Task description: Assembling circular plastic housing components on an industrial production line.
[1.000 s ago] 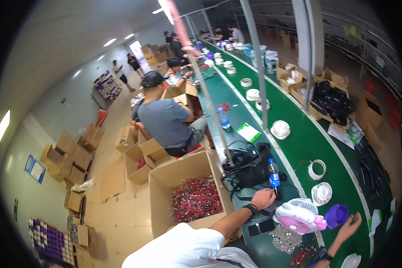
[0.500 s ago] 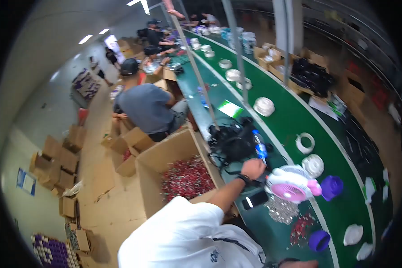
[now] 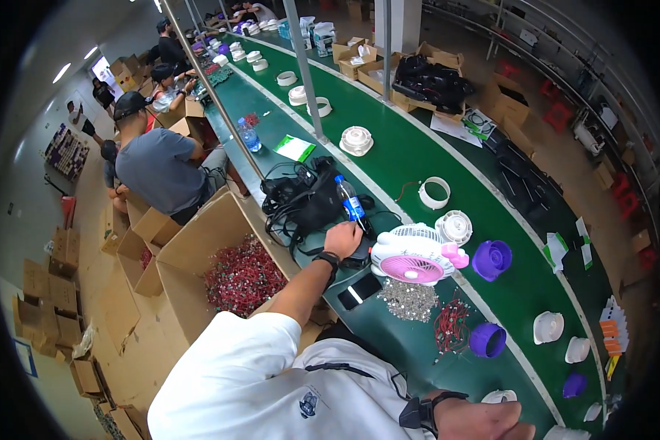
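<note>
My left hand [image 3: 343, 240], with a dark band at its wrist, is closed at the table's inner side. Its curled fingers meet a black object [image 3: 361, 255], and what they grip is hidden. Just beyond stands a blue-labelled bottle [image 3: 350, 204]. To the right, a white and pink fan [image 3: 416, 258] sits beside a phone [image 3: 359, 292] and a pile of small silvery parts [image 3: 409, 299]. My right hand [image 3: 484, 421] is at the lower edge, by a white round part [image 3: 499, 397]; its fingers are partly cut off and unclear. Red wired pieces [image 3: 452, 326] lie next to a purple cup-shaped part [image 3: 487, 340].
A green conveyor belt [image 3: 411, 165] carries white rings and housings and a purple part [image 3: 491, 259]. Black cables and bags [image 3: 301, 192] lie ahead. A large carton [image 3: 191, 257] of red wired pieces stands left; a seated co-worker [image 3: 158, 165] is beyond. A metal pole [image 3: 304, 73] rises from the table.
My view has swung right and down, so the scene sits further left and more of the belt's near end shows. More of my right hand is visible. My left hand stays by the bottle.
</note>
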`<state>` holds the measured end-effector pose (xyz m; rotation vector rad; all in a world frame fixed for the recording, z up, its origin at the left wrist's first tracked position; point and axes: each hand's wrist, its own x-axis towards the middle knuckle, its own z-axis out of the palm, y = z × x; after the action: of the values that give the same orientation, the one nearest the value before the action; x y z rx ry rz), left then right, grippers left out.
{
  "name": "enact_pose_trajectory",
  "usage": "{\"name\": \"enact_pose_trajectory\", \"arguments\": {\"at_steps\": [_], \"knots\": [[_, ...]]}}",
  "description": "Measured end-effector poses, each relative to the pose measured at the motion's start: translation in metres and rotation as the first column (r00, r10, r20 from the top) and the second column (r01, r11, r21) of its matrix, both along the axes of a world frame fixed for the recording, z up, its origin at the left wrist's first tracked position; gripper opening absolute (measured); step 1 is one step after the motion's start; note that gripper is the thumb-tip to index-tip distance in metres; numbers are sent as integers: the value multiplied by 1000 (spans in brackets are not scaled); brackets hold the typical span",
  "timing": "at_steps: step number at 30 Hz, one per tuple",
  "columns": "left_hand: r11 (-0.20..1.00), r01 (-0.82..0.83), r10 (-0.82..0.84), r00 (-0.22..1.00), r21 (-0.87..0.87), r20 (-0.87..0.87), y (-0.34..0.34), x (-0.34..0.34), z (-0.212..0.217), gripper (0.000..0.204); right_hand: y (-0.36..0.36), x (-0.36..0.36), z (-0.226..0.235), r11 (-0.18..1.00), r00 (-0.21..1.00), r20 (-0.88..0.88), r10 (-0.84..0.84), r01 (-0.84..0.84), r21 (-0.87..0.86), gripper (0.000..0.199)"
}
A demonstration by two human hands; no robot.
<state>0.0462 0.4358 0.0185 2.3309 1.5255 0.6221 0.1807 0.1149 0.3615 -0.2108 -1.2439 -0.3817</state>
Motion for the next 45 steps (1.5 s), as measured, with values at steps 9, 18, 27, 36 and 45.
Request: {"name": "enact_pose_trajectory", "arguments": {"at_steps": [9,18,27,36,45], "knots": [[1000,-3,4,1000,29,-12,3,3,-4,32,-11,1,-20,928,948,61,311,-317,196,62],[1000,-5,5,1000,-5,-7,1,-2,-2,34,-19,4,-19,890,894,46,445,-436,-131,48],[1000,-4,4,1000,23,8,2,-2,-3,32,-29,14,-26,942,920,213,329,-305,-138,67],[1000,22,-22,1000,1,-8,3,2,-2,33,-23,27,-19,939,925,239,297,-238,-249,74],[1000,18,-18,1000,-21,-2,-1,2,1,33,-21,32,-22,907,921,242,305,-204,-367,82]]}}
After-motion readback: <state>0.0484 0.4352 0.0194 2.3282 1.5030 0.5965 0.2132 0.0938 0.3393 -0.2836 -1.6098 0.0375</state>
